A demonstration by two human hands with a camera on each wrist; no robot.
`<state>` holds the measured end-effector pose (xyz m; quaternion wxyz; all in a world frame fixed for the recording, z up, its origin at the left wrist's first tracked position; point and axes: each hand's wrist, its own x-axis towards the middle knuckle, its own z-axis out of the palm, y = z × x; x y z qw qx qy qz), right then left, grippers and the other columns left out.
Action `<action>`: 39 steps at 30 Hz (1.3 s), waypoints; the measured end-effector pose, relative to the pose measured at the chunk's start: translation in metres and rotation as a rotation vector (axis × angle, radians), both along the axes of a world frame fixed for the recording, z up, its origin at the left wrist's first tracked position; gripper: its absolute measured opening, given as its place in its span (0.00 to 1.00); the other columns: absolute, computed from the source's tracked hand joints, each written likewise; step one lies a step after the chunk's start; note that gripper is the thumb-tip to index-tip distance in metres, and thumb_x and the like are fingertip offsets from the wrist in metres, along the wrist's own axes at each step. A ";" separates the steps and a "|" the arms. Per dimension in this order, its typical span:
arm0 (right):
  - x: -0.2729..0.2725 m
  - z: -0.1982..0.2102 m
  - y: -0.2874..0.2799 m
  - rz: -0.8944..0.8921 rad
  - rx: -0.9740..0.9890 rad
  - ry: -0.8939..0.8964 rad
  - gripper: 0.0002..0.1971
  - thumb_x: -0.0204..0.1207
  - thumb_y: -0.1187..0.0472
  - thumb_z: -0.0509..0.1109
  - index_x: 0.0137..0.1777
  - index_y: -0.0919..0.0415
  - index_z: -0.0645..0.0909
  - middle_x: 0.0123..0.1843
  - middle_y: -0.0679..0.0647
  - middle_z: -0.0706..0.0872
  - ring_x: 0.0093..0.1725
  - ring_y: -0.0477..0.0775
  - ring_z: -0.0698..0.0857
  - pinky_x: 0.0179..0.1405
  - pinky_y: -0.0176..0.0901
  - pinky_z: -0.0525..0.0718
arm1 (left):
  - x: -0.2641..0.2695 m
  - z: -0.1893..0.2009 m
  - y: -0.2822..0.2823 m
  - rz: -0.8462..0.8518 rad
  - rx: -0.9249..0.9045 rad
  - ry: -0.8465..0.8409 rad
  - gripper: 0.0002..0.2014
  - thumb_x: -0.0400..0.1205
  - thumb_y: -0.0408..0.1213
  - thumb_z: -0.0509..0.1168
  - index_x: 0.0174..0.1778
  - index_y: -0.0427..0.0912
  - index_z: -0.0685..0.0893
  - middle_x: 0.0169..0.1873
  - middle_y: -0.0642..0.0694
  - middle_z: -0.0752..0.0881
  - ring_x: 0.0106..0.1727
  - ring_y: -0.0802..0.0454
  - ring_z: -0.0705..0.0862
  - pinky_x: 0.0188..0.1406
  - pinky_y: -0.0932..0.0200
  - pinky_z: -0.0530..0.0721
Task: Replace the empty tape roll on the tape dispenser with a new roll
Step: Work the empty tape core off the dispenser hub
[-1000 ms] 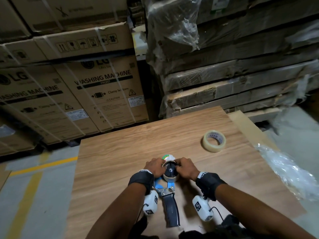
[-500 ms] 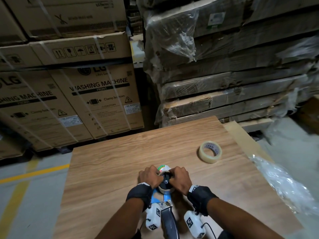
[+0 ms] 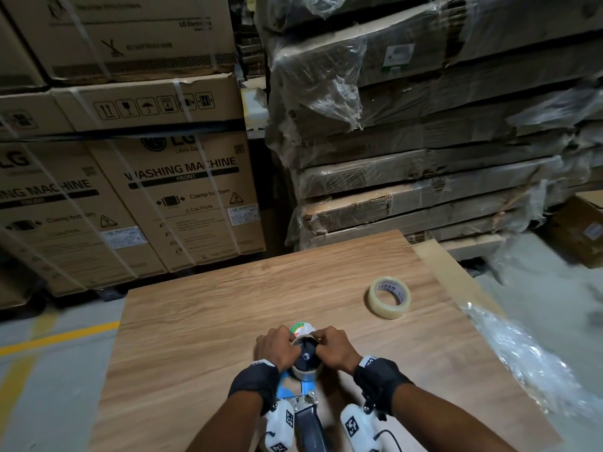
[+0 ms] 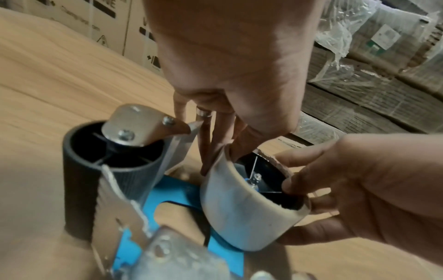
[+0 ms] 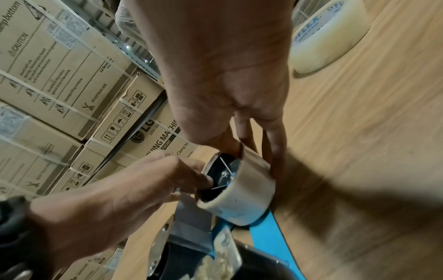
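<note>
The tape dispenser (image 3: 287,390), with a blue frame and black handle (image 3: 310,429), lies on the wooden table (image 3: 202,347) close to me. An empty cardboard core (image 3: 305,371) sits on its black hub (image 3: 306,352). My left hand (image 3: 277,345) grips the core from the left and my right hand (image 3: 331,347) from the right. In the left wrist view my left fingers (image 4: 215,144) curl over the core's (image 4: 246,208) rim. In the right wrist view the right fingers (image 5: 275,151) wrap its far side. A new clear tape roll (image 3: 388,298) lies flat to the right, untouched.
Strapped washing machine cartons (image 3: 182,197) stand behind the table on the left. Plastic-wrapped flat packs (image 3: 424,177) are stacked behind on the right. Crumpled clear plastic (image 3: 528,360) lies at the table's right edge. A yellow line (image 3: 58,337) marks the floor on the left.
Both hands have stayed on the core over the hub. My head view has shifted, so the table and hands sit a little differently in frame; the new roll has not moved.
</note>
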<state>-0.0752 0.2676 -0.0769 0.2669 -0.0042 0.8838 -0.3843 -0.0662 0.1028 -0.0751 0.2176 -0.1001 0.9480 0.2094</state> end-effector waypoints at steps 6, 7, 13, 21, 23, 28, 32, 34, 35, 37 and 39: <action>-0.002 -0.029 -0.003 -0.121 0.036 0.046 0.39 0.48 0.41 0.58 0.59 0.51 0.92 0.53 0.58 0.93 0.60 0.58 0.89 0.51 0.39 0.79 | -0.002 -0.003 0.000 0.060 0.029 0.060 0.21 0.67 0.55 0.61 0.54 0.53 0.84 0.60 0.44 0.87 0.65 0.39 0.81 0.64 0.51 0.77; -0.004 -0.037 -0.003 -0.123 0.051 0.052 0.40 0.47 0.40 0.57 0.60 0.50 0.91 0.53 0.58 0.93 0.60 0.58 0.88 0.52 0.40 0.80 | -0.001 -0.002 -0.001 0.071 0.035 0.062 0.20 0.68 0.55 0.63 0.54 0.53 0.84 0.60 0.44 0.87 0.65 0.39 0.81 0.64 0.51 0.77; 0.003 -0.003 0.000 -0.059 0.007 0.053 0.32 0.56 0.52 0.61 0.60 0.43 0.92 0.50 0.53 0.96 0.58 0.53 0.90 0.54 0.39 0.82 | 0.004 0.006 -0.004 0.033 -0.006 -0.020 0.21 0.76 0.53 0.62 0.66 0.56 0.82 0.69 0.47 0.83 0.73 0.44 0.78 0.76 0.49 0.67; -0.003 -0.015 -0.001 -0.082 -0.036 -0.012 0.33 0.58 0.54 0.61 0.64 0.52 0.91 0.61 0.58 0.93 0.63 0.55 0.89 0.62 0.37 0.84 | 0.009 0.009 -0.007 0.068 0.100 -0.090 0.30 0.67 0.57 0.57 0.65 0.54 0.79 0.69 0.43 0.80 0.72 0.38 0.77 0.71 0.49 0.72; -0.001 -0.011 -0.004 -0.103 -0.019 0.015 0.32 0.56 0.53 0.62 0.60 0.51 0.93 0.59 0.59 0.94 0.62 0.57 0.89 0.63 0.40 0.85 | 0.010 0.009 -0.004 0.085 0.105 -0.071 0.32 0.63 0.57 0.56 0.63 0.53 0.80 0.67 0.43 0.82 0.71 0.38 0.78 0.70 0.50 0.74; 0.006 -0.017 -0.013 -0.172 0.001 0.077 0.35 0.51 0.42 0.61 0.59 0.50 0.92 0.59 0.57 0.93 0.65 0.58 0.87 0.61 0.39 0.83 | 0.011 0.003 -0.001 0.179 0.174 0.009 0.28 0.61 0.55 0.60 0.56 0.50 0.85 0.61 0.40 0.87 0.66 0.37 0.83 0.63 0.52 0.81; 0.010 -0.025 -0.015 -0.172 0.035 0.084 0.34 0.55 0.41 0.64 0.62 0.51 0.89 0.62 0.57 0.89 0.68 0.59 0.84 0.63 0.39 0.80 | 0.012 -0.001 -0.001 0.218 0.198 0.048 0.28 0.60 0.55 0.61 0.53 0.48 0.88 0.57 0.40 0.89 0.62 0.38 0.85 0.60 0.52 0.83; 0.014 -0.016 -0.014 -0.136 0.055 0.104 0.31 0.61 0.48 0.67 0.67 0.51 0.87 0.65 0.57 0.88 0.70 0.61 0.82 0.67 0.42 0.79 | 0.016 0.002 0.000 0.233 0.203 0.048 0.29 0.60 0.55 0.61 0.54 0.48 0.88 0.59 0.40 0.89 0.63 0.38 0.85 0.60 0.51 0.83; 0.013 -0.013 -0.013 -0.105 0.058 0.107 0.32 0.61 0.50 0.66 0.69 0.50 0.86 0.66 0.57 0.89 0.71 0.62 0.82 0.68 0.43 0.80 | 0.018 0.006 0.001 0.232 0.208 0.042 0.29 0.61 0.55 0.60 0.56 0.49 0.87 0.60 0.40 0.88 0.64 0.38 0.84 0.61 0.51 0.83; 0.011 -0.003 -0.010 -0.036 0.036 0.080 0.34 0.60 0.50 0.66 0.71 0.47 0.84 0.68 0.56 0.89 0.71 0.60 0.84 0.69 0.43 0.82 | 0.019 0.008 0.001 0.226 0.214 0.024 0.29 0.64 0.55 0.61 0.60 0.50 0.86 0.62 0.40 0.87 0.66 0.37 0.83 0.63 0.51 0.82; 0.009 0.008 -0.009 0.054 -0.019 0.034 0.34 0.63 0.51 0.73 0.75 0.46 0.80 0.70 0.54 0.88 0.71 0.54 0.85 0.68 0.40 0.82 | 0.021 0.007 0.002 0.223 0.242 0.029 0.26 0.69 0.53 0.63 0.62 0.49 0.86 0.64 0.39 0.86 0.67 0.37 0.83 0.62 0.52 0.81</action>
